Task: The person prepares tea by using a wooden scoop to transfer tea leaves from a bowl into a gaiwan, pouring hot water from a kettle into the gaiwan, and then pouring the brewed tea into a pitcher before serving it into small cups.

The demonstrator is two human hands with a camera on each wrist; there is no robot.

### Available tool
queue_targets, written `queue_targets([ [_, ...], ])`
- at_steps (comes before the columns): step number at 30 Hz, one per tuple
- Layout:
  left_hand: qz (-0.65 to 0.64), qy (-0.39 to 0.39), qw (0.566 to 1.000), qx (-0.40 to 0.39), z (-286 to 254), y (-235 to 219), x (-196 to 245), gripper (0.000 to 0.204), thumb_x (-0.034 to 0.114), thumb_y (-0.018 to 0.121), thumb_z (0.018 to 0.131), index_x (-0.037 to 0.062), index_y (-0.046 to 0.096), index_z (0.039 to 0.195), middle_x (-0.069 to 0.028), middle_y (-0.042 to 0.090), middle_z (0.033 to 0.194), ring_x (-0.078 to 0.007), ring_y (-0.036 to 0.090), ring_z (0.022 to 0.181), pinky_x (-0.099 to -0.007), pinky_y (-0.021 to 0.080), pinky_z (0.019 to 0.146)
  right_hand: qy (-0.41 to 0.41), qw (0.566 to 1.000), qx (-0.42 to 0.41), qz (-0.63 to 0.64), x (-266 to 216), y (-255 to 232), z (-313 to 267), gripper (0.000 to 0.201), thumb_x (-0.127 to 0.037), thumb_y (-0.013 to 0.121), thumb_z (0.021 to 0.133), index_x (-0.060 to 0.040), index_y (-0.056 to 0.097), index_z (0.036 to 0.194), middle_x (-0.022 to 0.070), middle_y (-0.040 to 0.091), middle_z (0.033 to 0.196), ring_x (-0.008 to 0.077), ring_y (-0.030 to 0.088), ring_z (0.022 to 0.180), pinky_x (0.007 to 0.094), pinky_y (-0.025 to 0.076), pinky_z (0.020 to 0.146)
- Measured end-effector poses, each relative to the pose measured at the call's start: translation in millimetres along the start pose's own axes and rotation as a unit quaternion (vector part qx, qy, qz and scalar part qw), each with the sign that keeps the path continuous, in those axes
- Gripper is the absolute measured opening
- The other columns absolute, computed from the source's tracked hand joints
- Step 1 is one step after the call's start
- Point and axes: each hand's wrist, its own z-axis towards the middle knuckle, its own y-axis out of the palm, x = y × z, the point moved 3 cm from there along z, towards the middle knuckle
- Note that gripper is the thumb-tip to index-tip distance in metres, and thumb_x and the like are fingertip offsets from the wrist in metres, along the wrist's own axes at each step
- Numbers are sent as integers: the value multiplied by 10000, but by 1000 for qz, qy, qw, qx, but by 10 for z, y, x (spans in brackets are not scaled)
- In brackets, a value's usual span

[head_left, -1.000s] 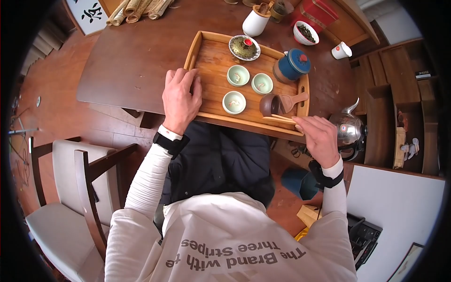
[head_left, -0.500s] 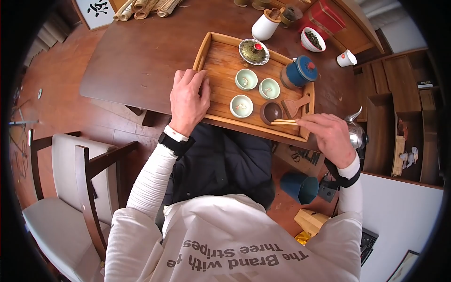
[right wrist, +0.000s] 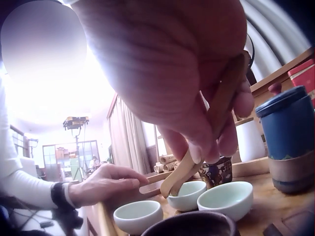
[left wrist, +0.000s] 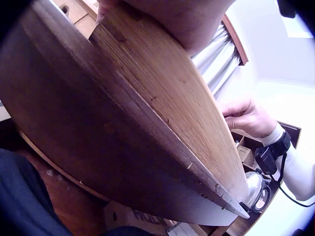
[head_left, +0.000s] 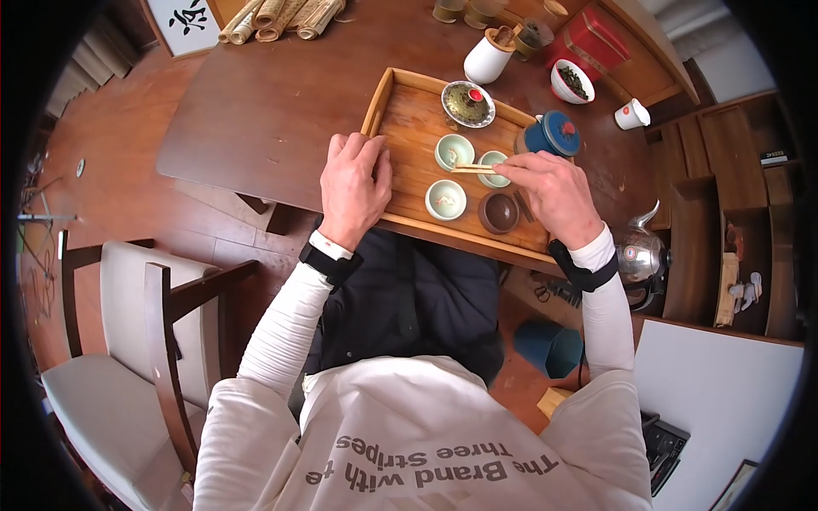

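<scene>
My right hand (head_left: pixel 554 196) pinches a pair of wooden tea tongs (head_left: pixel 474 169) over the wooden tray (head_left: pixel 407 128). In the right wrist view, the curved tips overlap the rim of a pale green teacup (right wrist: pixel 186 197), the back left one. Two more such cups stand close by: a front one (head_left: pixel 446 201) and a right one (head_left: pixel 489 159), partly behind the tongs and fingers. A dark brown cup (head_left: pixel 498 213) sits below my right hand. My left hand (head_left: pixel 354 192) grips the tray's front left corner, fingers bent over the rim.
On the tray's far side are a patterned lidded bowl (head_left: pixel 468 104) and a blue lidded canister (head_left: pixel 554 134). Beyond it stand a white jar (head_left: pixel 487 61), a bowl of dark leaves (head_left: pixel 573 83) and a white paper cup (head_left: pixel 631 114). A metal kettle (head_left: pixel 641 255) is at right.
My right hand has carried the tongs left and away from me, from the dark brown cup to the back left green cup. My left hand stays at the tray's corner.
</scene>
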Motion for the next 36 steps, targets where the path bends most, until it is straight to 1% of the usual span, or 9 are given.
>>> queue_targets([
  [6,2,10,1000,0,1,-4,15,168,43,684,862,8,709,1025,-105,627,899,-322,575,863,-422,525,736,-25,1000,11,8,-28,54,22,310,-1,611,812,-74,766,1070,67,740,968,276,665,851,394,539,748],
  [10,0,5,1000,-1,-5,-12,12,163,41,686,863,8,709,1021,-106,630,896,-322,576,856,-421,524,735,2,1000,-8,-19,-12,93,85,327,19,605,789,-60,750,1071,89,722,910,289,664,852,406,535,740],
  [18,-1,-1,1000,4,3,-21,5,151,43,687,863,15,707,1011,-104,631,897,-321,576,858,-421,526,738,-24,999,-24,-23,24,61,177,270,11,603,751,-49,725,984,87,693,824,296,669,817,424,534,698],
  [21,-4,8,1000,4,-4,-2,19,150,38,686,860,16,705,1008,-101,632,897,-321,577,863,-422,527,738,-47,998,23,-19,-64,-3,217,263,9,610,738,-54,727,965,81,694,813,278,678,831,410,535,695],
  [26,-11,-8,1000,1,-3,-14,20,158,42,679,882,42,721,1034,-101,635,899,-322,562,853,-416,503,756,-70,997,25,-27,-161,-81,263,247,11,622,729,-60,719,945,75,685,785,268,677,817,399,538,694],
  [29,-2,-2,1000,0,-1,-9,12,155,36,686,859,18,709,1012,-100,634,898,-318,578,862,-418,523,737,-43,998,11,-47,-108,-89,248,229,16,619,732,-59,709,930,83,678,786,281,675,810,406,537,682],
  [31,-2,2,1000,1,13,-9,32,155,35,687,858,16,709,1011,-100,634,897,-318,577,859,-419,523,735,-47,997,-35,-43,-153,-40,282,234,18,616,735,-63,723,926,88,699,811,289,688,824,413,536,671],
  [34,-3,4,1000,4,-11,-15,23,155,33,689,856,15,708,1009,-101,630,893,-319,572,849,-419,521,732,-33,999,-8,-33,-88,-56,296,229,15,613,734,-64,733,912,93,709,816,295,695,822,425,533,667],
  [36,-7,7,1000,14,1,-18,12,156,32,690,855,15,707,1009,-101,627,889,-318,568,843,-420,520,730,-28,999,-21,-28,-78,-8,256,241,14,615,736,-64,741,926,95,715,826,294,699,831,427,535,675],
])
